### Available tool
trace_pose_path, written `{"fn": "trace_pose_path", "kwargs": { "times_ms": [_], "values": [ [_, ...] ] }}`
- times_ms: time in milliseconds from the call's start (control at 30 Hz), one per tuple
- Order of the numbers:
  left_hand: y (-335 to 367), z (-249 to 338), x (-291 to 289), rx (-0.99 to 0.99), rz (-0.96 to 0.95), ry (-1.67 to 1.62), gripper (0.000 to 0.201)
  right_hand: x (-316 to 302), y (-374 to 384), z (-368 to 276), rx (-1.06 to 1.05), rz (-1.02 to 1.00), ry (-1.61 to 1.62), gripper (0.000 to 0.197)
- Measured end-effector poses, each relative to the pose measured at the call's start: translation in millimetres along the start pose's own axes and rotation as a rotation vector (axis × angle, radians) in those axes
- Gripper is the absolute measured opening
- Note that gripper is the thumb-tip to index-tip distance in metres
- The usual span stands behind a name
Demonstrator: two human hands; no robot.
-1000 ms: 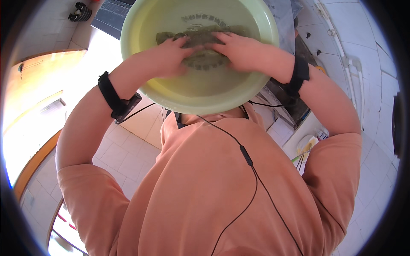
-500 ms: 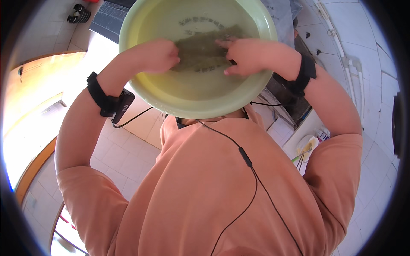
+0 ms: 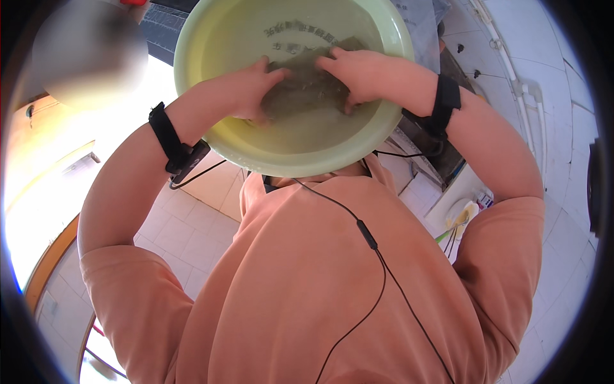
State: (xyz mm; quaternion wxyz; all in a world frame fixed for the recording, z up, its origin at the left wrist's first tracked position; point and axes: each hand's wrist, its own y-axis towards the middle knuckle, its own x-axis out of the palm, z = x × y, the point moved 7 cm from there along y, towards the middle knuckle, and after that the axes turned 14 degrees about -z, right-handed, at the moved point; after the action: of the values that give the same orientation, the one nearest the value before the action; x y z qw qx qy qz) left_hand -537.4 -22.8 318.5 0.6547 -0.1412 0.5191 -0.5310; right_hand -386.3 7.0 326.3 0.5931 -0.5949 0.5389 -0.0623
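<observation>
The left hand (image 3: 253, 88) uncurls; now it and the right hand (image 3: 358, 72) spread open, the sheet (image 3: 304, 86) flattened between them

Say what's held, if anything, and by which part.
Left hand and right hand are at opposite sides of the dark sheet; actual holding cannot be told.

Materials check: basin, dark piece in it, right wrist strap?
Basin: likely plastic, pale green, smooth with a slight sheen; rounded rim, soft highlights.
Dark piece: possibly wet cloth, matte grey-green; looks thin and limp, but no weave is readable, so the material stays open.
Right wrist strap: probably fabric webbing, matte black; wraps the forearm with little shine.
</observation>
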Motion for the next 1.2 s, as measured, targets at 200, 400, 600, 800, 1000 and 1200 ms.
{"fn": "trace_pose_path", "kwargs": {
  "times_ms": [200,400,600,800,1000,1200],
  "values": [
    [-3,-17,0,-0.018,-0.045,0.068,0.082,-6,-4,1,0.093,-0.096,-0.011,0.096],
    [-4,-21,-13,-0.091,0.063,-0.192,0.048,4,2,13,0.135,-0.145,0.028,0.075],
    [-4,-37,-4,-0.077,0.266,0.144,0.035,-14,-2,0,-0.059,0.156,-0.266,0.046],
    [-4,-30,-9,-0.074,0.017,-0.1,0.031,-3,1,-4,-0.128,-0.053,-0.209,0.039],
    [-17,-48,-28,-0.012,0.198,-0.372,0.029,-28,-14,-2,-0.059,-0.05,0.223,0.039],
    [-25,-44,-45,-0.04,0.246,-0.729,0.023,-43,-12,31,-0.109,0.379,0.336,0.029]
  ]
}}
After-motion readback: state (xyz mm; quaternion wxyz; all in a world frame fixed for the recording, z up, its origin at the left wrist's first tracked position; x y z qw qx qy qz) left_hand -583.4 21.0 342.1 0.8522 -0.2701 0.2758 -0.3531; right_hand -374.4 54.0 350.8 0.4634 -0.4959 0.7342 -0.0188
